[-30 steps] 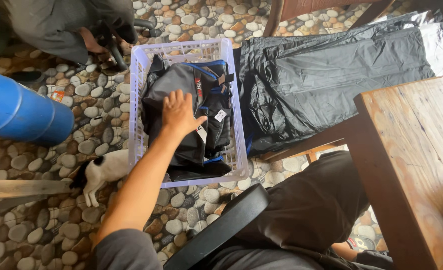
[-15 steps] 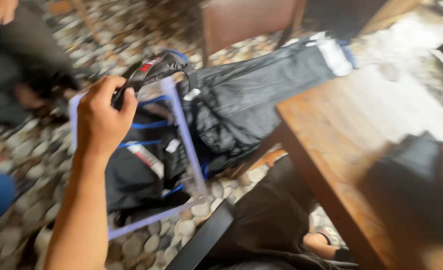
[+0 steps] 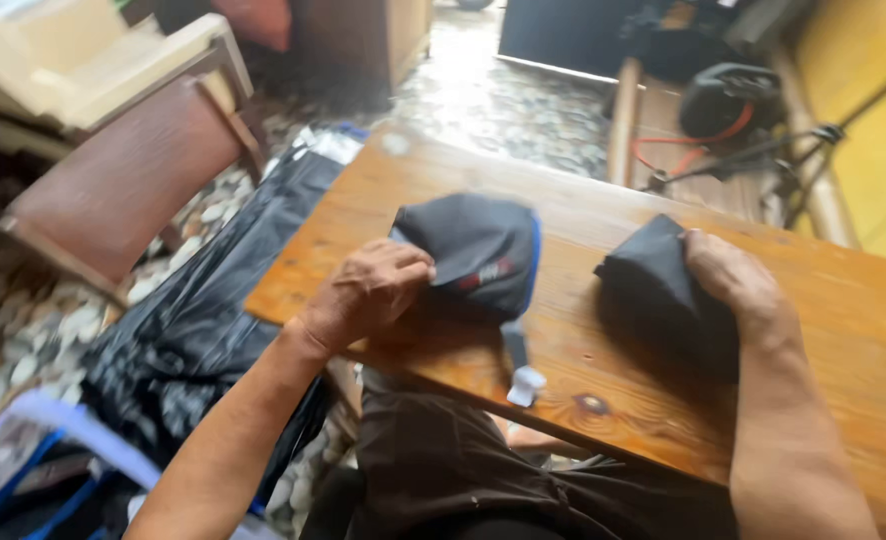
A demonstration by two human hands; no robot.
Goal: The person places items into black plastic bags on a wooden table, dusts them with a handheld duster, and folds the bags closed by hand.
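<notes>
Left hand [image 3: 368, 293] first: half a second ago it was lifting a dark bag by its strap out of the white basket on the floor; now, in the head view, that blue-trimmed dark bag [image 3: 478, 252] lies on the wooden table [image 3: 603, 380], so the carry is over. I grasp its near edge with curled fingers, its strap and white buckle [image 3: 525, 383] hanging off the table's edge. Right hand [image 3: 738, 280] lies loosely curled over a second dark folded bag [image 3: 658, 295], further right.

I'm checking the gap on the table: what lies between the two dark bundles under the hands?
Only bare wooden table shows between the blue-edged dark bundle and the plain dark bundle, seen from the head camera.
</notes>
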